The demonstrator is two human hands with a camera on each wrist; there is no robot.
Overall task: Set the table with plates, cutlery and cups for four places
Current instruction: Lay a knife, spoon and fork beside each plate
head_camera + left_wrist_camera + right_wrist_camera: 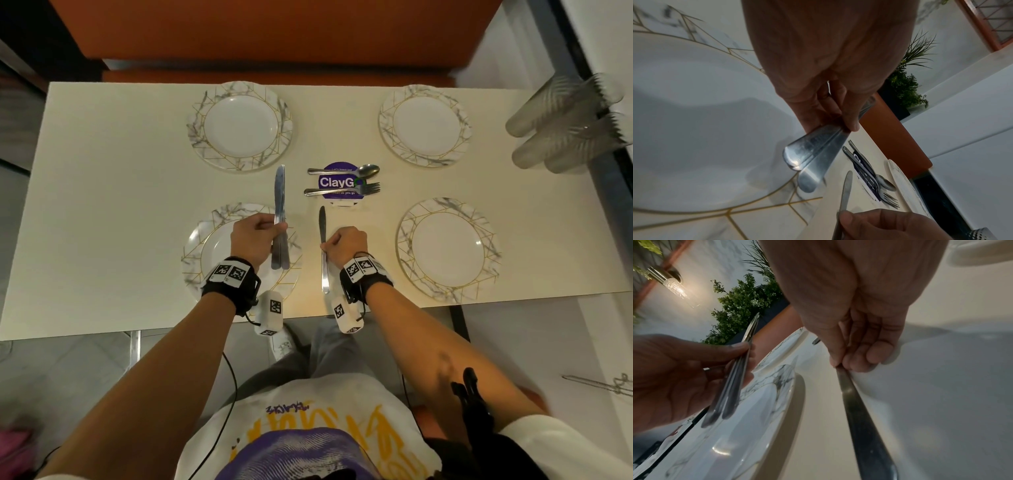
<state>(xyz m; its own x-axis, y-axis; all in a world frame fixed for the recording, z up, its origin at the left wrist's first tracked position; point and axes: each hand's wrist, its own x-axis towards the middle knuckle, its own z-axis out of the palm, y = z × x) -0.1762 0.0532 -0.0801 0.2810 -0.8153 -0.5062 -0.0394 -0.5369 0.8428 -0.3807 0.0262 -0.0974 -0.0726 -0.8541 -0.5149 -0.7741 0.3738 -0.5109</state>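
Observation:
Four marble-patterned plates lie on the cream table (102, 205): far left (239, 125), far right (424, 125), near left (202, 250) and near right (447, 250). My left hand (274, 233) grips a bundle of table knives (280, 202) above the near left plate's right rim, blades pointing away. In the left wrist view their handles (813, 149) fan out below the fingers (851, 123). My right hand (327, 245) pinches a single knife (322, 222) that lies just right of that plate; its handle (859, 418) runs toward me along the table.
A spoon (346, 170) and a fork (342, 190) lie across a purple round sign (337, 181) at the table's centre. Stacked clear cups (561, 126) lie at the table's far right end. An orange bench (274, 34) runs behind the table.

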